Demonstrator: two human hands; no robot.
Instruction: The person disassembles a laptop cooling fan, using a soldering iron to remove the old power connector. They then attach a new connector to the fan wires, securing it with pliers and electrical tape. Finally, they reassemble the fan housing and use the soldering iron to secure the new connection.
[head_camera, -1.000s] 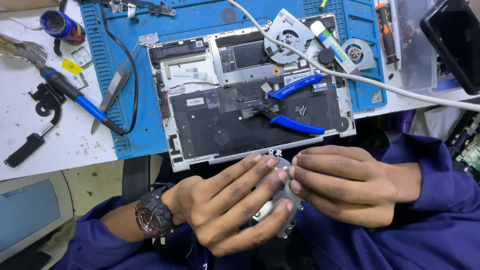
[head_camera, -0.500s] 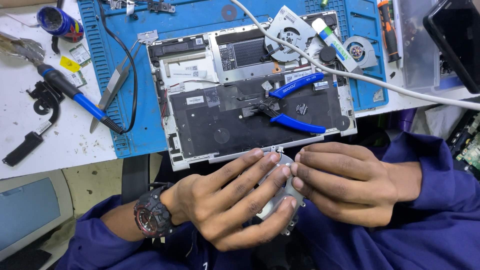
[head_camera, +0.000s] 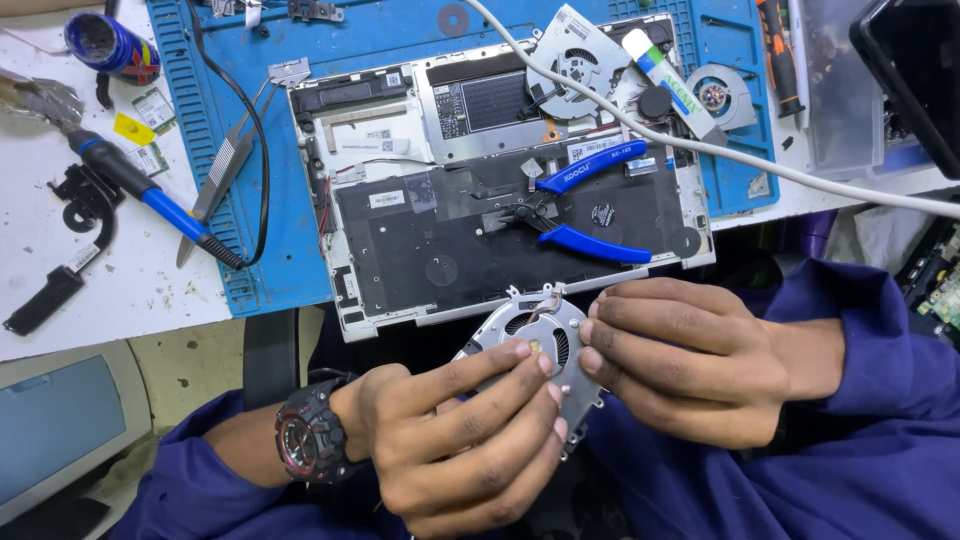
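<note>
Cooling fan (head_camera: 535, 335), gripped between left hand (head_camera: 460, 440), right hand (head_camera: 690, 360)

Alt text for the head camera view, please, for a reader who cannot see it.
Both hands, left hand and right hand, hold a flat silver laptop cooling fan between the fingertips, above the person's lap. Behind it, an opened laptop chassis lies on a blue work mat with blue-handled pliers resting on it; a blue-handled soldering iron lies to the left.

A white tube (head_camera: 668, 68) with green print lies on the blue mat's top right. Small white labels (head_camera: 386, 199) dot the open laptop (head_camera: 500, 200). A grey screen (head_camera: 60, 425) sits lower left.
</note>
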